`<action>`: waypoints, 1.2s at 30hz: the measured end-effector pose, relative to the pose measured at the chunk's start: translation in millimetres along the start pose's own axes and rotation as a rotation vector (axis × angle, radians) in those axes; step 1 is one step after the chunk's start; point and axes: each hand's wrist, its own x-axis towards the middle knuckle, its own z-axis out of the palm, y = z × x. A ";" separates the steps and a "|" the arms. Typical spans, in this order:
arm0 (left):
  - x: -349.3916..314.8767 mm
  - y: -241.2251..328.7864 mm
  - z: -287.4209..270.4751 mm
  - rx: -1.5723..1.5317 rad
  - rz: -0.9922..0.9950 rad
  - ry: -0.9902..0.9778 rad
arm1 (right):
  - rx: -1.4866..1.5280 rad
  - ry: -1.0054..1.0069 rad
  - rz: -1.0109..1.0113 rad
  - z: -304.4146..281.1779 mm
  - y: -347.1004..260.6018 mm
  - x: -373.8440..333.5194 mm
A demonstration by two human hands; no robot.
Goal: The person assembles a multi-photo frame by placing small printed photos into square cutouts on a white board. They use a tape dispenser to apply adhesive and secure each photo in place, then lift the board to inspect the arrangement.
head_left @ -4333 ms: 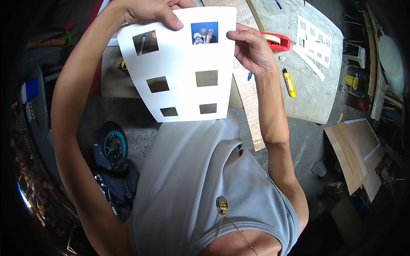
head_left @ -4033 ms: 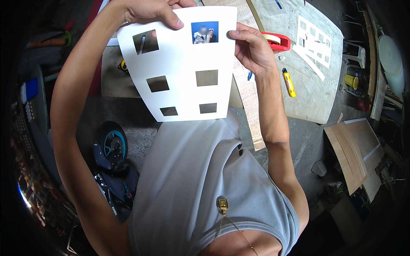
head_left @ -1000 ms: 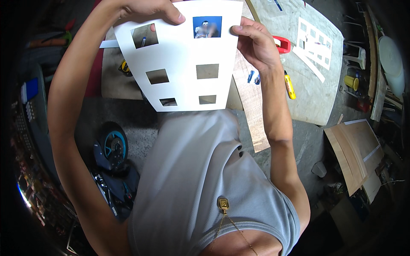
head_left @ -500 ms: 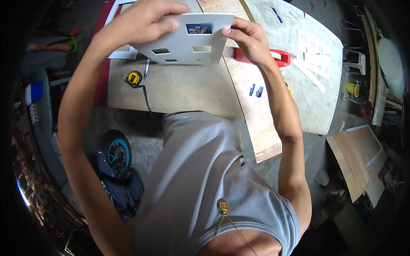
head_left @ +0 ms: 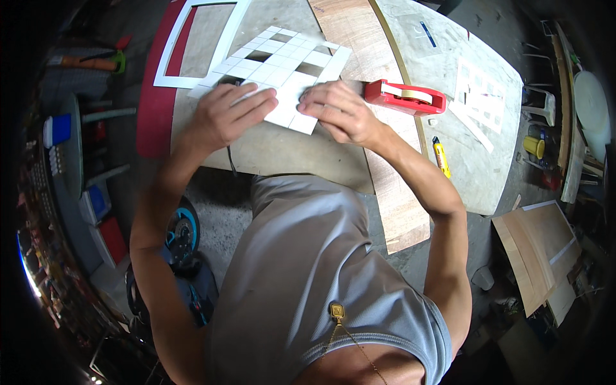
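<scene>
A white card (head_left: pixel 276 74) with several rectangular windows cut through it lies at a slant over the table, its pencil-gridded face up. My left hand (head_left: pixel 228 114) grips its near left part, fingers bent over the face. At the near right part, my right hand (head_left: pixel 340 110) has its fingers pressed together on the card. Both thumbs are mostly hidden. Between the hands the card is plain white, and the photo is out of sight. A red tape dispenser (head_left: pixel 391 97) stands just right of my right hand.
Left of the card lies a white frame (head_left: pixel 172 81), partly on a red panel (head_left: pixel 156 119). A thin wooden strip (head_left: pixel 398 212) overhangs the table's near edge. A yellow utility knife (head_left: pixel 441 157) and a white cut-out sheet (head_left: pixel 478 90) lie on the right. A motorbike (head_left: pixel 183 231) stands below left.
The card has tipped from upright to lying slanted, gridded face now up, photo no longer visible. Both hands have come lower and nearer to me, and the left one has shifted to its near edge.
</scene>
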 end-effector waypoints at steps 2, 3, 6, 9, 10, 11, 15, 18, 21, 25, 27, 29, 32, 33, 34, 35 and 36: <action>-29.1 9.6 20.8 0.017 -0.020 -0.007 | -0.007 -0.024 -0.051 20.2 3.7 -15.4; -41.5 15.8 33.5 0.026 -0.028 0.009 | -0.014 -0.043 -0.061 30.2 5.9 -25.5; -76.5 36.1 67.0 0.027 -0.061 0.014 | -0.051 -0.138 -0.072 48.5 5.1 -52.2; -102.1 56.8 91.1 -0.033 -0.110 -0.021 | -0.089 -0.214 -0.076 73.6 4.6 -83.0; -109.1 64.2 97.0 -0.044 -0.125 -0.029 | -0.109 -0.243 -0.080 80.7 3.4 -93.5; -115.1 71.2 101.8 -0.054 -0.141 -0.037 | -0.128 -0.283 -0.079 85.9 1.5 -101.2; -142.3 93.0 125.7 -0.084 -0.197 -0.092 | -0.194 -0.385 -0.097 102.9 -2.6 -124.8; -158.6 104.1 141.1 -0.091 -0.220 -0.159 | -0.217 -0.447 -0.089 113.7 -5.1 -138.5; -167.7 108.4 150.9 -0.107 -0.232 -0.238 | -0.206 -0.536 -0.055 123.1 -3.0 -148.1; -172.0 108.5 157.5 -0.173 -0.261 -0.356 | -0.186 -0.680 -0.004 132.2 -0.6 -150.4; -171.3 109.1 158.0 -0.204 -0.279 -0.412 | -0.200 -0.735 -0.001 134.3 -0.5 -148.1; -168.7 108.7 157.6 -0.229 -0.293 -0.477 | -0.207 -0.780 0.002 136.8 -0.2 -145.8; -162.4 106.2 154.6 -0.260 -0.314 -0.573 | -0.209 -0.798 -0.001 143.0 3.0 -145.0; -160.4 105.4 153.5 -0.256 -0.313 -0.610 | -0.208 -0.800 0.005 145.0 3.6 -144.3; -158.4 104.4 152.6 -0.252 -0.311 -0.646 | -0.207 -0.802 0.012 147.1 4.1 -143.6; -155.7 103.7 151.0 -0.248 -0.310 -0.683 | -0.205 -0.804 0.018 148.4 3.4 -140.1; -152.7 103.2 149.4 -0.246 -0.308 -0.717 | -0.207 -0.870 0.026 149.8 3.2 -136.5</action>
